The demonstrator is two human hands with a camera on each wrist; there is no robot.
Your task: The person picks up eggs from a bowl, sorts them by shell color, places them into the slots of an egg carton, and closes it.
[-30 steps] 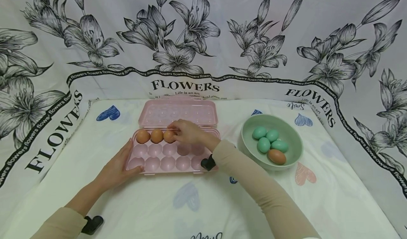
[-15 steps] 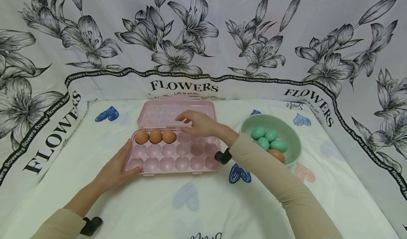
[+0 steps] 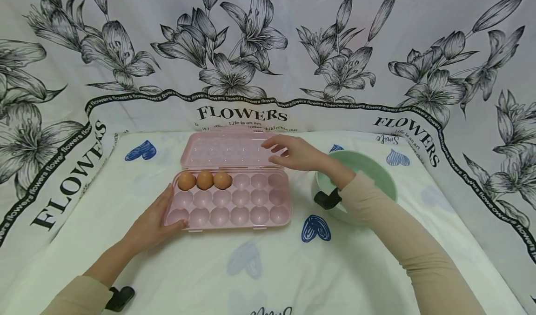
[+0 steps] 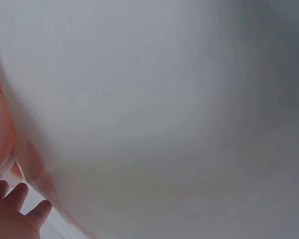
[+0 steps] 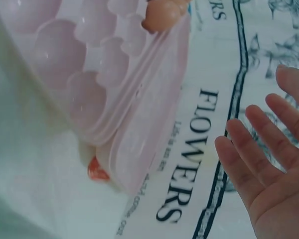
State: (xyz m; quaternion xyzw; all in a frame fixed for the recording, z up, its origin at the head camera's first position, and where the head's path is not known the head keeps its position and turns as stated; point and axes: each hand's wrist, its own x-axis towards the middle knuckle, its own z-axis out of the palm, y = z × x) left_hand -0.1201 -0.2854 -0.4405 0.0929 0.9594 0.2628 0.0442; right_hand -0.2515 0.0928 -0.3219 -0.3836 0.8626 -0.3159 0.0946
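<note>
A pink plastic egg carton (image 3: 231,209) lies with its lid (image 3: 226,150) folded back. Three brown eggs (image 3: 204,180) sit side by side at the left end of its far row; the other cups are bare. My left hand (image 3: 152,219) rests on the carton's left end, fingers along its side and thumb at the near corner. My right hand (image 3: 295,152) hovers at the lid's right end holding nothing, its fingers (image 5: 251,164) apart in the right wrist view. Right of the carton stands a light green bowl (image 3: 378,170); my right forearm hides its contents.
White cloth with printed hearts covers the table (image 3: 188,278). A flower-printed curtain (image 3: 180,73) rises behind the carton and bowl. Black wrist mounts (image 3: 120,298) sit on both of my sleeves.
My right hand has let go of the third brown egg, lifted off the carton and moved right toward the bowl. The forearm now covers the green and brown eggs there. My left hand stays put.
</note>
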